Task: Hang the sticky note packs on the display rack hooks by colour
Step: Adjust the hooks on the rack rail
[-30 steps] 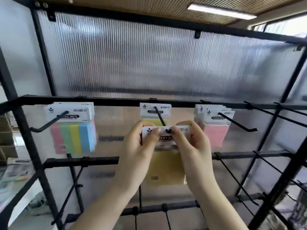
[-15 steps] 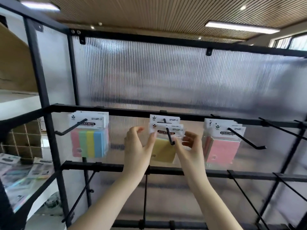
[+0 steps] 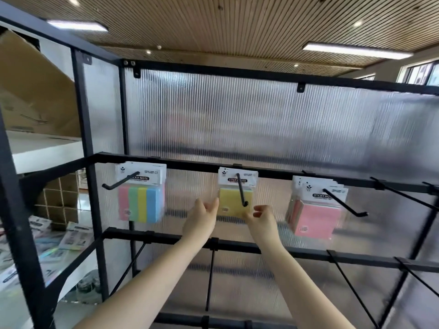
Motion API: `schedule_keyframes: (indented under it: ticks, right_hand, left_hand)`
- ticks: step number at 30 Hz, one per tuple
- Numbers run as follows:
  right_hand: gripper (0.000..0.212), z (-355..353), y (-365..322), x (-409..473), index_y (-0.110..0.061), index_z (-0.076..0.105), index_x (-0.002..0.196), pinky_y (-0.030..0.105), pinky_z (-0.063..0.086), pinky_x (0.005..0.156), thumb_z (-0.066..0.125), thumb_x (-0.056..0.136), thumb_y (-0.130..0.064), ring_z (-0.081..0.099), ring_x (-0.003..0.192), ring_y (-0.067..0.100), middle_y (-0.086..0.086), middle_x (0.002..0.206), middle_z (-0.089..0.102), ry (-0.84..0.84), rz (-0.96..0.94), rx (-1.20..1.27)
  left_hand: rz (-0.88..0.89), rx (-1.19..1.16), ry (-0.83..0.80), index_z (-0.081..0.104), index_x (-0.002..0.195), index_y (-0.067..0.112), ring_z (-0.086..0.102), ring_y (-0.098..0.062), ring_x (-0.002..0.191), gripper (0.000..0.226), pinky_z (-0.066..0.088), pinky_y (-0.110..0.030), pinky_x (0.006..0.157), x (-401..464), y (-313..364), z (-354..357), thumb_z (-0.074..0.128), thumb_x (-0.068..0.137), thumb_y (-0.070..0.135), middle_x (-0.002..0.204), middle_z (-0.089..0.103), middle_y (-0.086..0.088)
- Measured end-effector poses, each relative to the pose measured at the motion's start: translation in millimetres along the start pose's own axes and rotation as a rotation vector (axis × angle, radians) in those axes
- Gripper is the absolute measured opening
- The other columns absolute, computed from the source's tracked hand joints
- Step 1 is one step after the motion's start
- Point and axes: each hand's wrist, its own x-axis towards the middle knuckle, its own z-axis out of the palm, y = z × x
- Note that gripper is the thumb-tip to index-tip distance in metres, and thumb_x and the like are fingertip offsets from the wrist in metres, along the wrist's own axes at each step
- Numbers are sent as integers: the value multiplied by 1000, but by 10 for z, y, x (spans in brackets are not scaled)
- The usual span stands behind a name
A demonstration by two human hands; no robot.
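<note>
Yellow sticky note packs (image 3: 234,201) hang on the middle hook (image 3: 241,192). Your left hand (image 3: 202,218) touches their left edge with loose fingers; your right hand (image 3: 261,219) seems released, fingers half curled just beside them.

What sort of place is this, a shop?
Probably a stationery shop or a mock-up of one. A black display rack has peg hooks carrying yellow sticky note packs, pink packs and multicolour packs, with a cardboard box stored beside it.

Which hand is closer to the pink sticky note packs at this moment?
Right. The right hand is beside the yellow packs, just left of the pink packs. The left hand is farther, beyond the yellow packs.
</note>
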Motion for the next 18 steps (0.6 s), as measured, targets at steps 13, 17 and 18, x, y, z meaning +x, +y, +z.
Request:
schedule_keyframes:
  ticks: [13, 17, 18]
  right_hand:
    - [18, 236, 226, -718, -11, 54, 112, 14, 40, 57, 46, 99, -21, 49, 73, 5, -3, 93, 57, -193, -103, -188]
    - [23, 464, 43, -977, -13, 55, 118, 14, 42, 61, 46, 99, -21, 53, 84, 10, -4, 100, 56, -330, -221, -251]
    - [23, 534, -9, -1038, -12, 55, 119, 17, 45, 66, 46, 99, -20, 54, 88, 12, -2, 103, 57, -359, -246, -266]
  left_hand:
    - [-16, 283, -47, 57, 99, 19, 59, -15, 77, 17, 42, -27, 61, -825, -594, -451, 42, 99, 28, 89, 63, 2]
    - [25, 377, -4, 58, 105, 18, 59, -14, 89, 18, 50, -31, 74, -1058, -639, -703, 44, 98, 25, 102, 64, 3]
    - [24, 388, 7, 58, 106, 18, 60, -15, 92, 18, 51, -34, 78, -1112, -657, -773, 44, 98, 25, 103, 64, 3]
